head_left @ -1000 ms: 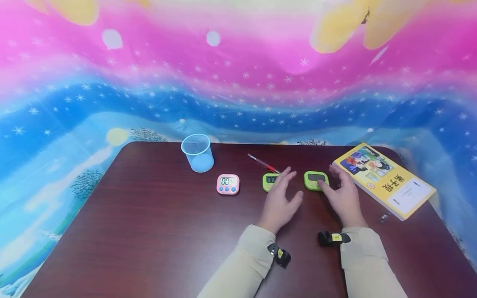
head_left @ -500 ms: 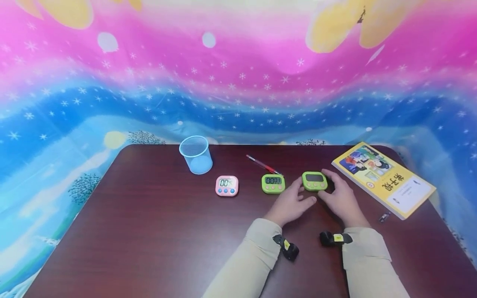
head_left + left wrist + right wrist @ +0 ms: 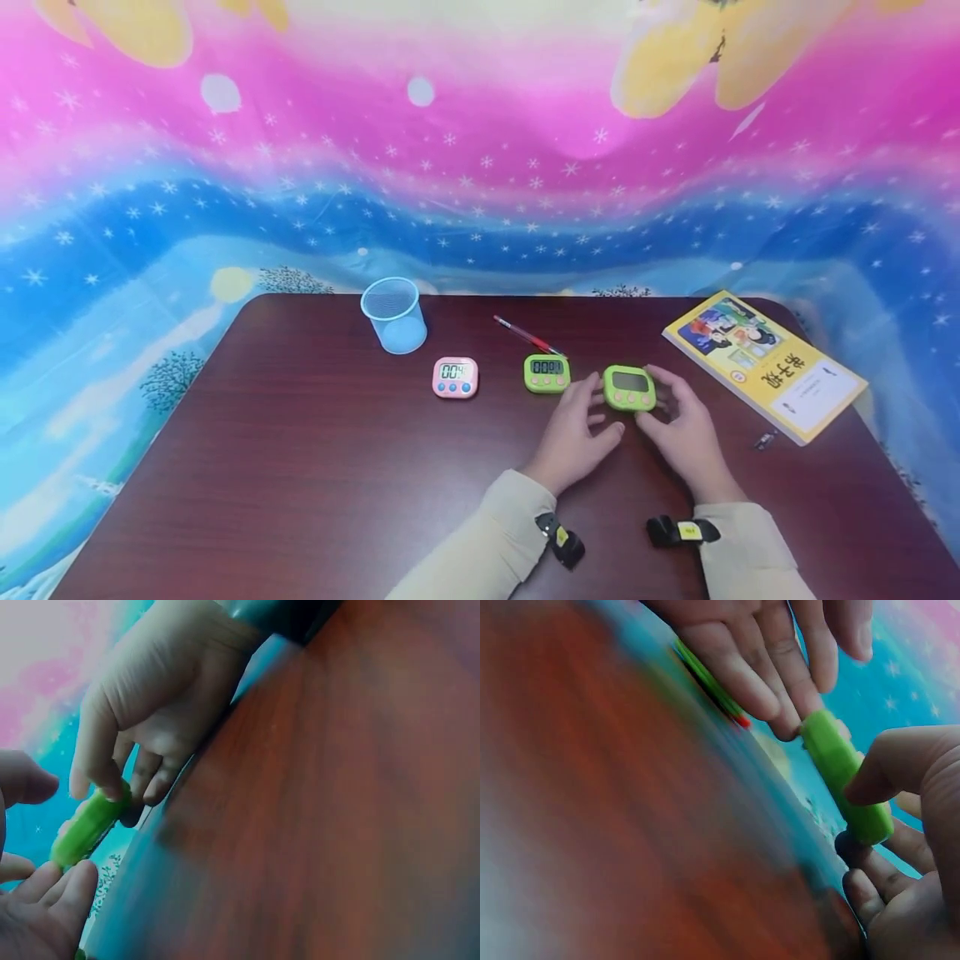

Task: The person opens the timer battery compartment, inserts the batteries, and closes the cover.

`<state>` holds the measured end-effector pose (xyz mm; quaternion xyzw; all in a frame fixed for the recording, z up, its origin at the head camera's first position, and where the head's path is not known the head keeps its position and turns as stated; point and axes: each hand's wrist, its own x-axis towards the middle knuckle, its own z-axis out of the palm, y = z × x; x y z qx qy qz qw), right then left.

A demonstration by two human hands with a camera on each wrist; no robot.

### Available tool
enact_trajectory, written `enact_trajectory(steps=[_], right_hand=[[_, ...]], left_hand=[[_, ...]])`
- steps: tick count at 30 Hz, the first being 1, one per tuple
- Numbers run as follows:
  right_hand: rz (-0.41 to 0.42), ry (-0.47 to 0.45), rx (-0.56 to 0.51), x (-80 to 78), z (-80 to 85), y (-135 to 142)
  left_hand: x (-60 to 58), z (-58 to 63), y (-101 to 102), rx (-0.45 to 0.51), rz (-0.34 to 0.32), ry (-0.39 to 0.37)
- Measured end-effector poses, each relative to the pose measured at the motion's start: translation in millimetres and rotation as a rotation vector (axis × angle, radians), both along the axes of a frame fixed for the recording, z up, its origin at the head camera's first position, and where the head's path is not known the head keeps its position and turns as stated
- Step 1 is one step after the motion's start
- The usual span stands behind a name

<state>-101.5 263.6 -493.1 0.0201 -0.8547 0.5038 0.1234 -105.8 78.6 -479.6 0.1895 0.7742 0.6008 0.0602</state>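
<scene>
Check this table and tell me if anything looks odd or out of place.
One thing: the green timer held by the right hand shows no digits, while the pink timer and the other green timer do. The book lies at a slant. Nothing looks spilled.

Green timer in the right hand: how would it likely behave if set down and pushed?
The green timer is probably stiff, showing no bend in the right hand. It might slide fairly easily, since it looks smooth. It seems unlikely to roll, being a flat block with rounded corners.
</scene>
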Motion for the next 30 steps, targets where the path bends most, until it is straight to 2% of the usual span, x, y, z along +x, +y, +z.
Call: enact_trajectory(steps=[4,7,10,15,19,26,30], right_hand=[[0.057,0.037,-0.127,14.1,-0.4,-19],[0.093,0.052,-0.172,24.0,-0.3,-33],[0.143,0.071,-0.185,32.3,-1.1,-44],[0.231,0.107,-0.209,45.2,-2.5,-62],[0.291,0.150,-0.239,53.5,-3.4,-72],[0.411,0.150,-0.341,67.6,-5.8,-86],[0.423,0.125,-0.343,70.6,-7.4,-91]], left_hand=[[7.5,-1.0,-16,0.061,0.030,0.032],[11.5,-2.2,-31,0.071,0.032,0.040],[15.6,-4.1,-46,0.054,0.021,0.033],[26.1,-6.1,-72,0.002,-0.011,-0.023],[33.5,-10.3,-88,0.041,-0.040,-0.068],[47.5,-10.7,-109,0.109,-0.083,-0.019],[52.8,-9.4,-116,0.128,-0.082,-0.030]])
